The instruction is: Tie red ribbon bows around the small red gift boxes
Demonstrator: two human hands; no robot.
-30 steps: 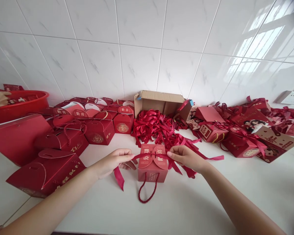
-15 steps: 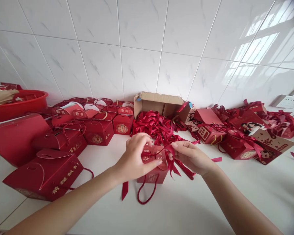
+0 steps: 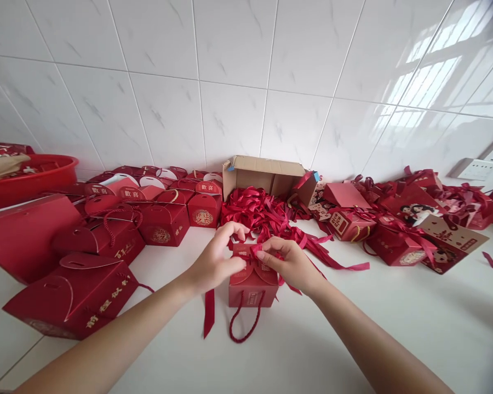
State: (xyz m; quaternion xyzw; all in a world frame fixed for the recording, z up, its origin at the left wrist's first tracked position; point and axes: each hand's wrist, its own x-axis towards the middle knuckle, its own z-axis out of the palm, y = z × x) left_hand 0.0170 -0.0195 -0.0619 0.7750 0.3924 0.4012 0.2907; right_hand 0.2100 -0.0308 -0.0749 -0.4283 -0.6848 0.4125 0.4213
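Carton (image 3: 267,163): brown cardboard, at the rear edge of the desk (image 3: 312,345) — glossy loose ribbons (image 3: 257,210) fan from its mouth. Red basin (image 3: 57,180), rear left: holds packets (image 3: 30,171). Gift box (image 3: 252,285): upright before the carton, twisted-cord handle (image 3: 240,340). Right hand (image 3: 290,262) pinches a red strip (image 3: 255,250) on top; left hand (image 3: 209,268) — thumb and fingers apart.

Beyond the far edge of my smooth white counter (image 3: 312,345), I face a glossy, grey-veined white tile wall (image 3: 160,44), a bright barred-window reflection (image 3: 431,82) gleaming above the counter's right end.
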